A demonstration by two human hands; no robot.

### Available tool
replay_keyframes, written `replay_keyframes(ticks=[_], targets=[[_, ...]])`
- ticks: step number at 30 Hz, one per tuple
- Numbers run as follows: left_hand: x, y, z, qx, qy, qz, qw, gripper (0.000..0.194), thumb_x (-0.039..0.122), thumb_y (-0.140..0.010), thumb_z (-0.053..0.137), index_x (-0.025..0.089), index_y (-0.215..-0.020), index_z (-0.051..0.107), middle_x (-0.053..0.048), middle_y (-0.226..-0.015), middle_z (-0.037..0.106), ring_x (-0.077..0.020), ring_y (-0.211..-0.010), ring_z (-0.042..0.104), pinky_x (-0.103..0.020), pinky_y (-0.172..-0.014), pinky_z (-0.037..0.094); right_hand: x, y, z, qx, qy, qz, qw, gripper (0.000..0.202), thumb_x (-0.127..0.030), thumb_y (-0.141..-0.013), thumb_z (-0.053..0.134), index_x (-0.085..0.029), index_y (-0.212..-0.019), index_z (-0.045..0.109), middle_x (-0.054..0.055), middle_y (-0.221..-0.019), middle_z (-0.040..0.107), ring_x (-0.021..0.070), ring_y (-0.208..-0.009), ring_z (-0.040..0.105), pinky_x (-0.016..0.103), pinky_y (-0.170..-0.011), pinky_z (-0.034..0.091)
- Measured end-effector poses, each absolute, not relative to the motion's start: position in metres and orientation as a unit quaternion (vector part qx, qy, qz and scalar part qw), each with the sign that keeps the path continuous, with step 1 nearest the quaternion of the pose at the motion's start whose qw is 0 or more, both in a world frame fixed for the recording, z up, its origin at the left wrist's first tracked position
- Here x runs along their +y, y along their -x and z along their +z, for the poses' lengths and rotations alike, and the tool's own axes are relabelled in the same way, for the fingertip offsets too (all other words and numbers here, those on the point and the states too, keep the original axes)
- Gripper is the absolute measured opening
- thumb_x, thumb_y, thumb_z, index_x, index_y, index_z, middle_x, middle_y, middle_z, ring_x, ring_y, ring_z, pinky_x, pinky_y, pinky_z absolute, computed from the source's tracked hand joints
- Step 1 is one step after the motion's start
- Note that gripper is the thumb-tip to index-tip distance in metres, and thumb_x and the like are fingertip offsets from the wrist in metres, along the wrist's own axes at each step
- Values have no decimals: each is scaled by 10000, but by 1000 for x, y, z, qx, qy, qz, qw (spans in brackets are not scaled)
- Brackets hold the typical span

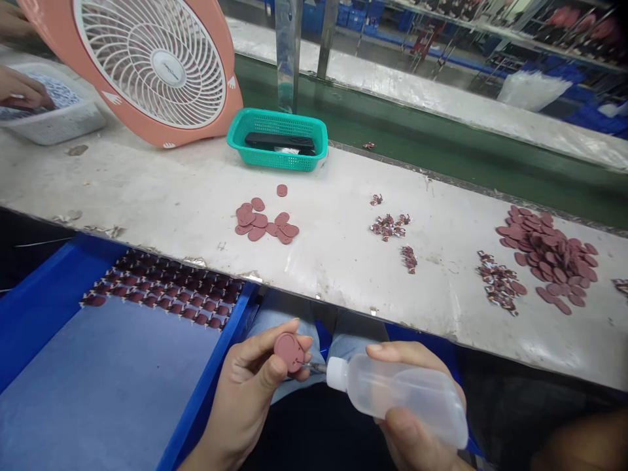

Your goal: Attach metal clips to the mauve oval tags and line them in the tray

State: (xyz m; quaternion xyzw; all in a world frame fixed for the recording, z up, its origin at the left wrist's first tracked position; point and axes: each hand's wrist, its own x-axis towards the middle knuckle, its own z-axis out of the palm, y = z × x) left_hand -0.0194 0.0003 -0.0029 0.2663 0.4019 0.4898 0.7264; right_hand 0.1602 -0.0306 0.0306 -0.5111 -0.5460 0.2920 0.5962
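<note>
In the right fingers [403, 426], the bottle [409, 399] looks like soft, translucent plastic with a smooth, faintly shiny skin; its cap [337, 373] is opaque white plastic, and the thin tip [316, 367] pointing toward the left fingers [273, 374] looks like metal. Between those left fingers, the disc [288, 352] is smooth and matt. Beyond the fingers, the desk [333, 261] has a pale, slightly glossy top, scuffed and chipped rough along its near edge. Farther off stand a perforated plastic basket [277, 159] and a fan [218, 49] of smooth, softly shiny plastic. Denim-like cloth [287, 314] shows just past the fingers.
</note>
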Motion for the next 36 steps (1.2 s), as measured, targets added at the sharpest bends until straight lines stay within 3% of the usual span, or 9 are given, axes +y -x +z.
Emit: replay_keyframes(ticks=[6, 11, 20, 27, 31, 34, 36], targets=[[1, 20, -2, 400, -272, 487, 727, 264, 395, -770, 826, 320, -1023, 813, -47, -854, 819, -145, -648, 724, -205, -652, 612, -31, -159, 30, -542, 520, 268, 603, 370, -559, -879, 657, -229, -1042, 690, -30, -575, 574, 98, -353, 467, 228, -330, 365], [4, 18, 4, 407, -270, 494, 720, 260, 419, -745, 839, 313, -982, 823, -53, -830, 818, -146, -637, 717, -206, -640, 617, -33, -160, 25, -519, 532, 241, 624, 391, -553, -863, 678, -217, -1062, 702, 38, -770, 678, 154, -518, 613, 257, -420, 492], [1, 18, 1, 403, -272, 497, 719, 273, 411, -741, 843, 318, -996, 820, -57, -834, 817, -160, -647, 713, -244, -648, 628, -28, -160, 32, -536, 512, 272, 614, 326, -510, -875, 689, -258, -1081, 702, -13, -687, 680, 111, -417, 556, 222, -382, 465], [-1, 21, 0, 425, -267, 484, 717, 260, 384, -743, 849, 310, -990, 822, -55, -834, 818, -151, -619, 715, -224, -642, 622, -30, -159, 30, -516, 501, 321, 617, 311, -466, -874, 695, -254, -1101, 700, -45, -551, 582, 94, -353, 465, 210, -349, 389], [2, 14, 8, 464, -238, 483, 703, 337, 445, -633, 904, 282, -920, 835, -62, -790, 812, -167, -580, 711, -226, -589, 622, -25, -158, 29, -491, 506, 308, 639, 321, -513, -814, 738, -249, -996, 724, -27, -599, 624, 96, -396, 505, 207, -392, 426], [5, 14, 9, 523, -204, 509, 653, 433, 495, -509, 940, 275, -866, 833, -41, -765, 809, -188, -598, 728, -201, -548, 612, -13, -154, 20, -372, 444, 425, 695, 512, -692, -833, 589, -224, -1013, 694, -44, -521, 556, 82, -347, 404, 189, -332, 366], [10, 25, 1, 539, -221, 508, 634, 416, 513, -511, 929, 320, -866, 826, -11, -783, 814, -215, -639, 751, -207, -544, 618, 4, -152, 12, -287, 397, 523, 698, 595, -732, -872, 449, -208, -1073, 647, -56, -501, 530, 78, -322, 360, 179, -304, 348]])
